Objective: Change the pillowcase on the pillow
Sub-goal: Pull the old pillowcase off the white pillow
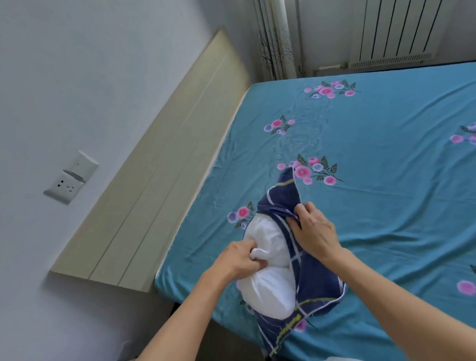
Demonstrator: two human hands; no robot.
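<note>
Pillow half out of its case, lower middle of frame
Left hand [242, 258] pinches the white pillow [269, 278]; right hand [312, 233] grips the navy case [314, 284].

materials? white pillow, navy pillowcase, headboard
White pillow: looks like soft matte woven cloth over loose filling; it bunches where the left hand pinches it.
Navy pillowcase: thin printed fabric, probably cotton or a blend; drapes and folds.
Headboard: smooth beige panel, likely laminate; flat with straight grooves.

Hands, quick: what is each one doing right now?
Left hand: fingers pinch a fold of the white pillow.
Right hand: fingers grip the navy checked pillowcase.
</note>
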